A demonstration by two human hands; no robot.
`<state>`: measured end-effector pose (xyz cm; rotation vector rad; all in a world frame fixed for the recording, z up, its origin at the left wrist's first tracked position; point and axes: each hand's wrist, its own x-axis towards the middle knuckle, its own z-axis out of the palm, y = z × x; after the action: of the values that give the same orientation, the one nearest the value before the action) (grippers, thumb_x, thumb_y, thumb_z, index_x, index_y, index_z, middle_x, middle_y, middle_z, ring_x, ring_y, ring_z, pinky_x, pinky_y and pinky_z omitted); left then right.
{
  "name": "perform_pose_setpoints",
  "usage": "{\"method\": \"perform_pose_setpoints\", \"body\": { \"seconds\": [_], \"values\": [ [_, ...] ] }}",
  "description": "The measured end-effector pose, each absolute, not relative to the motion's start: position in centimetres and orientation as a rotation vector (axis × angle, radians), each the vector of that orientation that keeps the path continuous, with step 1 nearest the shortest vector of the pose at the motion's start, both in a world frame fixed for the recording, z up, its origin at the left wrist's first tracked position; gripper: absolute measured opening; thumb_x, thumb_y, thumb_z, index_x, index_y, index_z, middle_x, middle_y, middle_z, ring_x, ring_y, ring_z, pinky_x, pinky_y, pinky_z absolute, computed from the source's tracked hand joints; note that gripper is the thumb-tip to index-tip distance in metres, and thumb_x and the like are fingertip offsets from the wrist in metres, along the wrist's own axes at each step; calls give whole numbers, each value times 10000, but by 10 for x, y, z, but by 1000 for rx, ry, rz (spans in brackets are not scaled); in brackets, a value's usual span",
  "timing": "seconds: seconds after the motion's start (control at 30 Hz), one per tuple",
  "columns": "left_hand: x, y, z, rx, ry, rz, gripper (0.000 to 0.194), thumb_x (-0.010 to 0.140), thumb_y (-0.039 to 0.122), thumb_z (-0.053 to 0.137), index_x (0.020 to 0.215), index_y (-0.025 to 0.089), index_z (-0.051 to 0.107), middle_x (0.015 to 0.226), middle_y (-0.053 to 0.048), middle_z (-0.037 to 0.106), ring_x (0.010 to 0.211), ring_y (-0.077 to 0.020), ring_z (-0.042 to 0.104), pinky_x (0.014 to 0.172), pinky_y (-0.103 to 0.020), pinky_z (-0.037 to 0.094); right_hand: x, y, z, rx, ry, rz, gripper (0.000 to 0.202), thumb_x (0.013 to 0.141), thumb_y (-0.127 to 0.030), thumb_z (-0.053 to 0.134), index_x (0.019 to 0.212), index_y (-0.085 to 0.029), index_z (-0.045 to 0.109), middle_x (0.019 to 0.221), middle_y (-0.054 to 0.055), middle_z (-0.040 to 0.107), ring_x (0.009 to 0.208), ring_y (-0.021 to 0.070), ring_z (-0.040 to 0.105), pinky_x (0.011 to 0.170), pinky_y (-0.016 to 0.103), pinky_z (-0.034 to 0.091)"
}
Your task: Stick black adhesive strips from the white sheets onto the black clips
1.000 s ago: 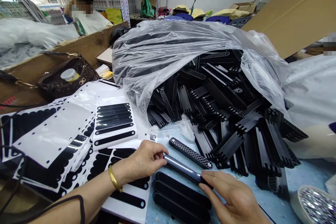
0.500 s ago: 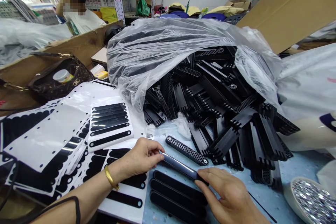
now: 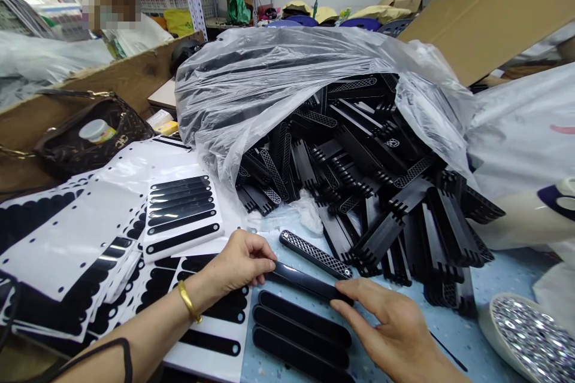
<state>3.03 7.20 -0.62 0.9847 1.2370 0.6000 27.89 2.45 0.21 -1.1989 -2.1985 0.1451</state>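
Note:
A glossy black strip-shaped piece [image 3: 305,281] is held level between both hands. My left hand [image 3: 247,260], with a gold bangle at the wrist, pinches its left end. The right end is between the thumb and fingers of my right hand [image 3: 381,323]. Just behind it lies a black piece with a silver lattice pattern [image 3: 317,254]. Three smooth black pieces [image 3: 300,338] lie side by side in front of it on the blue speckled table [image 3: 368,365]. White sheets with black strip stickers [image 3: 209,341] are beside my left forearm.
Many black parts [image 3: 359,161] spill from a large clear plastic bag [image 3: 269,72]. A bowl [image 3: 487,323] of small shiny metal pieces is at the right. A brown handbag [image 3: 90,131] sits at the left; a person [image 3: 139,36] is beyond the cardboard edge.
The camera view has shifted slightly, so the surroundings appear a little further left. The held piece shows less glare and looks slightly more level. Both hands keep their hold.

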Motion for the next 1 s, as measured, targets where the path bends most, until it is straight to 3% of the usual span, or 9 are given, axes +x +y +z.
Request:
{"method": "perform_pose_setpoints", "body": {
  "seconds": [0.23,0.5,1.0],
  "values": [
    [30,71,-2,985,1254,597,6,609,134,643,613,130,645,416,42,572,371,-88,545,346,-146,397,287,25,-1,-1295,-2162,524,177,877,-267,593,845,-208,757,735,48,770,649,178,742,597,237,607],
    [28,69,-4,997,1253,592,53,605,177,668,626,133,648,389,40,557,379,-94,540,376,-159,412,289,26,1,-1311,-2066,715,151,852,-299,659,847,-216,786,759,47,773,667,172,731,641,247,608],
    [27,69,-4,1029,1258,589,213,552,325,685,638,133,650,404,27,561,397,-104,550,394,-178,419,286,20,0,-1221,-2002,668,144,868,-233,647,900,-189,781,763,43,760,676,155,720,629,226,596]
  ]
}}
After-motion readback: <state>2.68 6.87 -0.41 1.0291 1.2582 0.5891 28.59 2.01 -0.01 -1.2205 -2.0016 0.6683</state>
